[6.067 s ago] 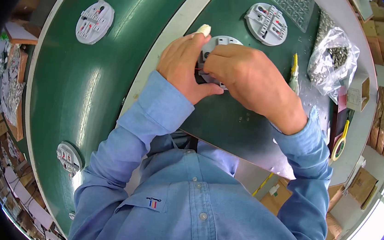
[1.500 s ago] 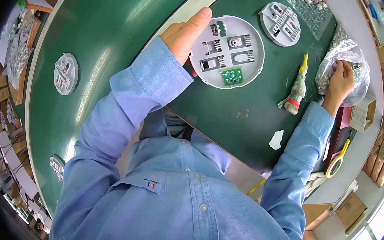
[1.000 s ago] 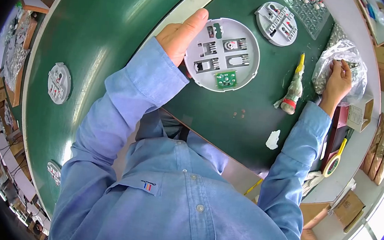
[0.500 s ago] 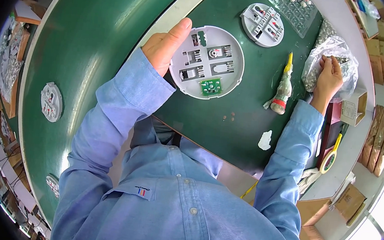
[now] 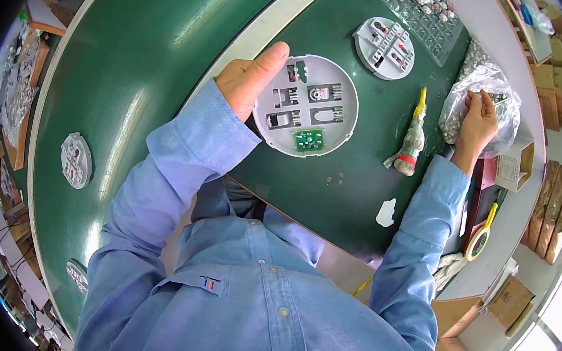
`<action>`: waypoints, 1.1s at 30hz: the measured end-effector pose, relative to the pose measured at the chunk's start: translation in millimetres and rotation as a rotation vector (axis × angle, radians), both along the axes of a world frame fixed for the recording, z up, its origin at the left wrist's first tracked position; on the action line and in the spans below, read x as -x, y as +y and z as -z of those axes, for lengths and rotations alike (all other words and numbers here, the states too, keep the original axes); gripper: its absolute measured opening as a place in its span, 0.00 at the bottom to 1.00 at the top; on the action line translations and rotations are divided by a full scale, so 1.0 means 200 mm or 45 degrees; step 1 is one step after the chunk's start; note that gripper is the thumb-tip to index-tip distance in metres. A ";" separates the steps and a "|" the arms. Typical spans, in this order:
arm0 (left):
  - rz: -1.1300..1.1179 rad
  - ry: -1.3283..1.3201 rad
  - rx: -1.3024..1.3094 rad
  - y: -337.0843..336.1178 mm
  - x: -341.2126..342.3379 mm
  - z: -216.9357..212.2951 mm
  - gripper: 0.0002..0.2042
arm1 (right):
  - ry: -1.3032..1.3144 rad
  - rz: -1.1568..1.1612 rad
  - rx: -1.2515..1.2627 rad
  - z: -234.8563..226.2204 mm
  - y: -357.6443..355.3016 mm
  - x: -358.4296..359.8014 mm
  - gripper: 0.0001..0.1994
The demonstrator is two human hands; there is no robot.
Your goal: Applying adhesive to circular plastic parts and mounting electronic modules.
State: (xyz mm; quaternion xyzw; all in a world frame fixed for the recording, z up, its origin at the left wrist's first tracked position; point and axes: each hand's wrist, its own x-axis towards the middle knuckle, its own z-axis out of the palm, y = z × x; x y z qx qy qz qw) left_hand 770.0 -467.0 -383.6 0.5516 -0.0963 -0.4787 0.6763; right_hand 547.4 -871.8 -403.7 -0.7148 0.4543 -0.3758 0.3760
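My left hand (image 5: 248, 81) grips the left rim of a round light-grey plastic housing (image 5: 305, 120), thumb up along its edge, the other fingers hidden. The housing's slotted inside faces up, with metal contacts in its slots and a small green circuit board (image 5: 309, 140) near its lower edge. Over at the right, my right hand (image 5: 476, 130) is at an opened clear plastic bag (image 5: 511, 106) of small metal parts. Its thumb and fingers are pinched together there; whatever lies between them is too small to make out.
Beyond the housing lies a second round unit (image 5: 384, 48), near a clear blister tray (image 5: 439, 38) of small parts. A cloth-wrapped tool with a yellow tip (image 5: 409, 140) lies left of the bag. A yellow-handled magnifier (image 5: 480, 239) and a small carton (image 5: 514, 164) sit at the right edge.
The whole view has shifted slightly, so the bench appears lower. My right hand stays at the bag with its fingers slightly changed; my left hand keeps hold of the housing.
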 end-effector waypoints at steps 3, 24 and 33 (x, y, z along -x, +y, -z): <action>-0.034 0.213 0.089 -0.01 0.01 0.01 0.32 | 0.166 -0.012 0.060 0.02 0.00 -0.03 0.19; -0.642 -1.668 -1.005 1.62 -0.26 0.05 0.17 | 0.320 -0.004 0.301 0.22 -0.24 0.14 0.18; -0.381 -1.193 -0.989 1.88 -0.39 -0.05 0.10 | 0.008 -0.007 0.176 0.14 -0.05 0.08 0.16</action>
